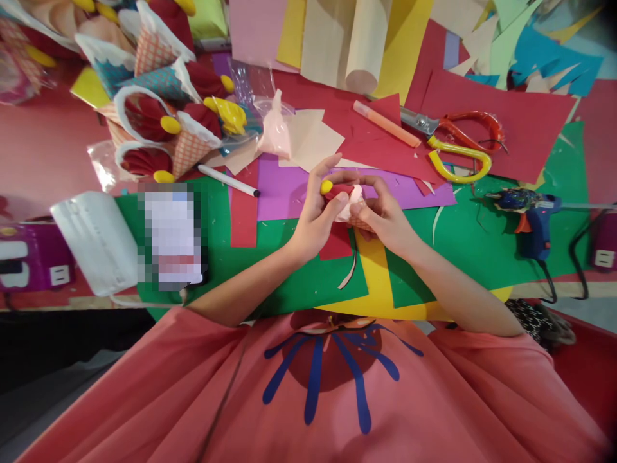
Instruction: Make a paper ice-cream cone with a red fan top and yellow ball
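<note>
Both hands meet over the middle of the table, around a small paper craft cone (362, 218) with a checked orange wrapper, a white ruffled rim, a dark red top and a yellow bead-like tip. My left hand (321, 218) curls round its red and white end, thumb pressed near the rim. My right hand (383, 215) grips the checked part between thumb and fingers. Much of the cone is hidden by the fingers. Beneath the hands lie purple paper (284, 193), green sheets (270, 270) and a thin loose strip (348, 273).
Similar cones (193, 145) crowd the far left. Scissors (453, 138) and an orange marker (385, 123) lie beyond my right hand. A glue gun (533, 218) with a cord rests at right. A pen (229, 180), a phone (172, 238) and a white box (95, 243) are at left.
</note>
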`<state>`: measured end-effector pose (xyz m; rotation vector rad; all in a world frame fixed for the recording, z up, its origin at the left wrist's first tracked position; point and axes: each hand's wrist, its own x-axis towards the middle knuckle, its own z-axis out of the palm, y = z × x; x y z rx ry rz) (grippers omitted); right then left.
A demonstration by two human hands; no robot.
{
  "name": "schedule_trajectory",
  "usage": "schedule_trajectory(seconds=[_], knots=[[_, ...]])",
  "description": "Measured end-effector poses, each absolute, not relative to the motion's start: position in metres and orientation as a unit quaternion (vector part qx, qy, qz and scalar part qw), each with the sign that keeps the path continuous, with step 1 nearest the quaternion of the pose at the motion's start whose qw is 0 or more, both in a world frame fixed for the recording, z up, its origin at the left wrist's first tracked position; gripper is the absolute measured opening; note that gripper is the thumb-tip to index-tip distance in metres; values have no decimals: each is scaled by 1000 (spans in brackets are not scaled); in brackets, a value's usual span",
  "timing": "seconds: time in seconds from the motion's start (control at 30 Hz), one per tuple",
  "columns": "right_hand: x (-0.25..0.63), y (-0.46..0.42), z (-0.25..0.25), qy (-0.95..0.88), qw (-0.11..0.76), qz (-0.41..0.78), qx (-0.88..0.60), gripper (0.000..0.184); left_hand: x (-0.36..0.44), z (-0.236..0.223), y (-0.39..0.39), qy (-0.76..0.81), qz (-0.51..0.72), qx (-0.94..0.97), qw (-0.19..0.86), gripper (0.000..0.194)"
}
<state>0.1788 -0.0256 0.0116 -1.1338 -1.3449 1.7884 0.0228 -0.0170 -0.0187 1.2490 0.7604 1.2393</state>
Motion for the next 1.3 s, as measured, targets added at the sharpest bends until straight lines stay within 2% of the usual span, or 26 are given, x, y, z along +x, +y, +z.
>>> schedule_trajectory(seconds=[0.4, 0.53, 0.77, 0.97, 1.2, 1.3], knots=[[177, -22, 29, -467, 321, 705, -427, 56, 17, -12, -14, 311, 535, 465, 634, 42], [178, -23, 31, -474, 310, 695, -443, 56, 16, -13, -12, 325, 534, 493, 605, 47], [178, -23, 27, -471, 326, 697, -432, 59, 15, -17, -11, 347, 530, 517, 576, 41], [181, -22, 28, -483, 319, 692, -432, 59, 14, -15, -12, 338, 531, 509, 587, 34], [181, -21, 31, -465, 316, 697, -444, 56, 15, -14, -12, 320, 528, 521, 589, 40], [180, -20, 33, -464, 323, 695, -444, 55, 16, -11, -13, 322, 524, 536, 579, 34]])
